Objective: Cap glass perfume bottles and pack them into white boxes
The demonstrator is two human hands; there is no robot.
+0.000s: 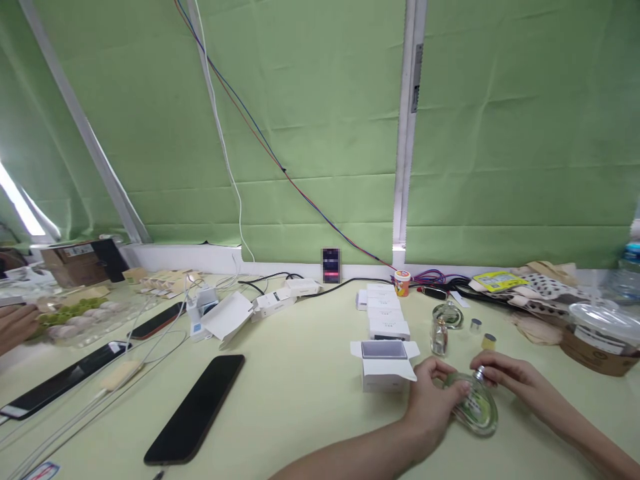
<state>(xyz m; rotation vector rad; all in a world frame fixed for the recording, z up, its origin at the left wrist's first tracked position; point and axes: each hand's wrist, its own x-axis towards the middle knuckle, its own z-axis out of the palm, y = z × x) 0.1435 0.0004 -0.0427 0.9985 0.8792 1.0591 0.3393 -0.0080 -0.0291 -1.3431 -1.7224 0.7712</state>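
Observation:
A round green glass perfume bottle (481,415) is tilted over the table at the lower right. My left hand (434,399) is closed around its near-left side, thumb on the glass. At the bottle's silver neck, the fingers of my right hand (505,375) pinch the sprayer top. Just beyond my hands stand a small clear perfume bottle (439,337) and another round green bottle (449,315). A silver cap (475,325) and a gold cap (489,342) lie to their right. Left of my left hand is an open white box (384,373), flaps spread.
White boxes (385,308) line up behind the open one. A black phone (196,408), a tablet (65,380) and cables lie on the left, near an egg tray (83,319). A lidded bowl (603,333) sits at right. Another person's hand (17,325) shows at far left.

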